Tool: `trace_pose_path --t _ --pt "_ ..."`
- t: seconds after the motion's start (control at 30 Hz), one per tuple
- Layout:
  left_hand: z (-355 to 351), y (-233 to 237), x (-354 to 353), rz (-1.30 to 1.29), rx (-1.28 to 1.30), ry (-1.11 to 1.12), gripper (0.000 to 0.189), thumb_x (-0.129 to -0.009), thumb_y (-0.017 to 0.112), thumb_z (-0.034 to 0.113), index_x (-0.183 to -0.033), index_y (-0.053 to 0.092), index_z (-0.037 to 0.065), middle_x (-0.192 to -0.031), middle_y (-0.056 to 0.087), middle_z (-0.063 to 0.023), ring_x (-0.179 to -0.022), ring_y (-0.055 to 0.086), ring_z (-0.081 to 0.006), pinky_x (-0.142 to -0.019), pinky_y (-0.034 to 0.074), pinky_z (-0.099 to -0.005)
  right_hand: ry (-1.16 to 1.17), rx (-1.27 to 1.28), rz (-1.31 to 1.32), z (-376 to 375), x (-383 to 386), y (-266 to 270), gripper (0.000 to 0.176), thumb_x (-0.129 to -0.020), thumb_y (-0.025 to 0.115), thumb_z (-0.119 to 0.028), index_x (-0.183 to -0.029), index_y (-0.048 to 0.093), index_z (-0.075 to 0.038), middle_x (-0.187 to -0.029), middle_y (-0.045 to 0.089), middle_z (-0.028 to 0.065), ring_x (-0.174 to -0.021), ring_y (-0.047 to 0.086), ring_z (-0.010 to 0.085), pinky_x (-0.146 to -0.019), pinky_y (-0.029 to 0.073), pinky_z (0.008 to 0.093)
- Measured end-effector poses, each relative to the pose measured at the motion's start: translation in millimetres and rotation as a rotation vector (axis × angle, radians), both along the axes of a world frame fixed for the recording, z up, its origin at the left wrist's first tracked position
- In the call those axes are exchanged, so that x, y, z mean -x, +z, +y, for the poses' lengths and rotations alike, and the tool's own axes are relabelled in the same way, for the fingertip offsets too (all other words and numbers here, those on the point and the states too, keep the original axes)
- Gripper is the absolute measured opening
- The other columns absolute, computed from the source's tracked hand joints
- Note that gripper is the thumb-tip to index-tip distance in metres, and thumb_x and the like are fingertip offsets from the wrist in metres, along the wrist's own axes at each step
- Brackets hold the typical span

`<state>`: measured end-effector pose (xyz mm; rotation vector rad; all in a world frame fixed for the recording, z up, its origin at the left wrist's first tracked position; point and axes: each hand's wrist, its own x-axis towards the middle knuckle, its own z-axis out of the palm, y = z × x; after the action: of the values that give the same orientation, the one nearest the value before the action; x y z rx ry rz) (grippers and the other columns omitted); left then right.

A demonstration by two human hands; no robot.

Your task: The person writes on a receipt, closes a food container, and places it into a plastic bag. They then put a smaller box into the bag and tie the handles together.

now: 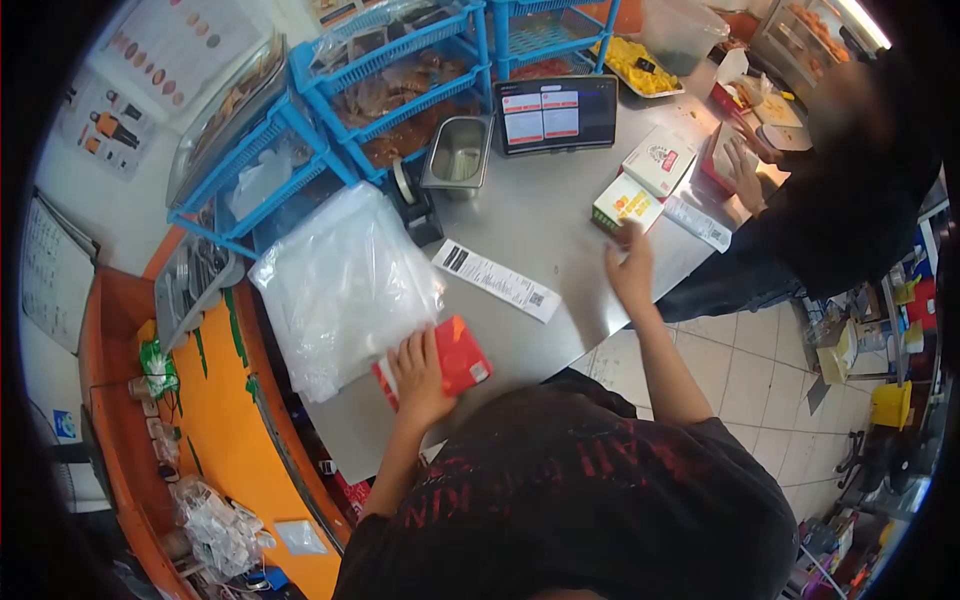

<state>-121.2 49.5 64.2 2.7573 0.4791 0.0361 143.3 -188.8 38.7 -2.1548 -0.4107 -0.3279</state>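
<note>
My left hand (418, 382) is at the near edge of the steel table, its fingers bent over a red packet (462, 362) with a pale part under the fingertips and a small printed label at one corner. My right hand (630, 272) is in the air over the right side of the table, slightly blurred, thumb and fingers apart with nothing seen between them. Just beyond its fingertips stands a small white and green box (628, 203) with yellow print. Whether they touch cannot be made out. A printed receipt (497, 280) lies between my hands.
Clear plastic bags (345, 290) are stacked left, beside a tape dispenser (415, 205) and metal container (458, 155). A tablet (555, 115) stands behind. Another white box (660, 160) and a second receipt (698, 222) lie near a co-worker's hands (745, 170). Blue racks (400, 70) stand at the back.
</note>
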Motion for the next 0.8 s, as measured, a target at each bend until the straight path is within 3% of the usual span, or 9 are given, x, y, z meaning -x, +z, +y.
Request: trace_pose_path --t 0.07,0.2,0.23,0.3,0.37,0.5,0.6,0.7,0.8 --pt "8 3 18 0.279 -0.068 0.014 0.113 -0.05 0.079 0.029 -0.138 0.014 0.0 -0.137 0.023 -0.0209 -0.129 0.019 -0.04 -0.105 0.006 -0.0575 -0.134 0.079 -0.192 -25 -39 1 0.043 -0.072 0.066 -0.012 -0.108 0.047 0.003 -0.101 0.053 0.0201 -0.096 0.048 0.036 -0.084 0.038 0.0417" --pt "3 44 9 0.545 0.037 0.082 0.134 -0.048 0.082 0.049 -0.14 -0.001 -0.001 -0.143 0.004 -0.0283 -0.134 0.0 -0.0437 -0.105 0.001 -0.058 -0.219 0.175 -0.11 -47 -75 -25 0.054 -0.071 0.069 -0.02 -0.111 0.043 0.006 -0.106 0.048 0.0234 -0.099 0.046 0.0376 -0.086 0.037 0.0437" --pt "-2 46 -4 0.544 0.045 0.082 0.134 -0.048 0.082 0.049 -0.14 -0.001 -0.001 -0.143 0.004 -0.0283 -0.134 0.0 -0.0437 -0.105 0.001 -0.058 -0.216 0.182 -0.112 -48 -77 -38 0.054 -0.071 0.069 -0.02 -0.111 0.043 0.006 -0.106 0.048 0.0234 -0.099 0.046 0.0376 -0.086 0.037 0.0437" --pt "-14 50 -34 0.094 0.253 -0.153 0.132 -0.048 0.083 0.046 -0.14 0.0 -0.001 -0.142 0.004 -0.0297 -0.132 0.0 -0.0466 -0.106 0.003 -0.0555 -0.139 0.068 -0.085 -40 -70 -63 0.066 -0.067 0.072 -0.023 -0.117 0.041 0.006 -0.102 0.048 0.0217 -0.099 0.045 0.037 -0.087 0.036 0.0437" --pt "-39 43 -84 -0.062 0.317 -0.266 0.131 -0.049 0.082 0.046 -0.14 0.001 0.0 -0.142 0.003 -0.031 -0.132 0.002 -0.0482 -0.107 0.007 -0.0536 -0.122 0.083 0.098 -19 -35 -40 0.078 -0.064 0.075 -0.025 -0.124 0.036 0.007 -0.105 0.047 0.0213 -0.102 0.044 0.0364 -0.091 0.034 0.0439" --pt "-84 -4 -163 0.046 0.306 -0.227 0.129 -0.049 0.083 0.045 -0.141 0.002 0.002 -0.14 0.005 -0.0325 -0.128 0.009 -0.0527 -0.105 0.016 -0.0533 -0.067 0.061 0.175 8 6 -29 0.102 -0.06 0.077 -0.025 -0.136 0.016 0.005 -0.128 0.032 0.0267 -0.119 0.032 0.04 -0.102 0.026 0.0446" --pt "-99 -26 -186 0.02 0.334 -0.13 0.124 -0.048 0.085 0.038 -0.14 0.008 0.005 -0.136 0.012 -0.0283 -0.122 0.021 -0.0487 -0.102 0.024 -0.0513 0.302 -0.108 0.461 1 -8 -48 0.094 -0.061 0.075 -0.025 -0.135 0.024 0.003 -0.133 0.031 0.0262 -0.124 0.032 0.0377 -0.102 0.028 0.0419" --pt "-101 -31 -188 -0.301 0.382 -0.166 0.111 -0.05 0.084 0.031 -0.136 0.017 0.005 -0.134 0.014 -0.0267 -0.12 0.025 -0.0447 -0.101 0.027 -0.0492 0.177 -0.286 0.698 1 -13 -27 0.059 -0.07 0.07 -0.017 -0.119 0.042 0.0 -0.11 0.052 0.0183 -0.1 0.054 0.0264 -0.082 0.046 0.0333" --pt "-88 2 -172 -0.597 0.488 -0.162 0.092 -0.053 0.081 0.024 -0.128 0.031 0.008 -0.133 0.015 -0.025 -0.121 0.026 -0.0439 -0.102 0.027 -0.0463 0.28 -0.343 0.635 9 -3 34 0.033 -0.078 0.066 -0.015 -0.1 0.047 0.001 -0.088 0.056 0.011 -0.08 0.058 0.0168 -0.066 0.048 0.0294"
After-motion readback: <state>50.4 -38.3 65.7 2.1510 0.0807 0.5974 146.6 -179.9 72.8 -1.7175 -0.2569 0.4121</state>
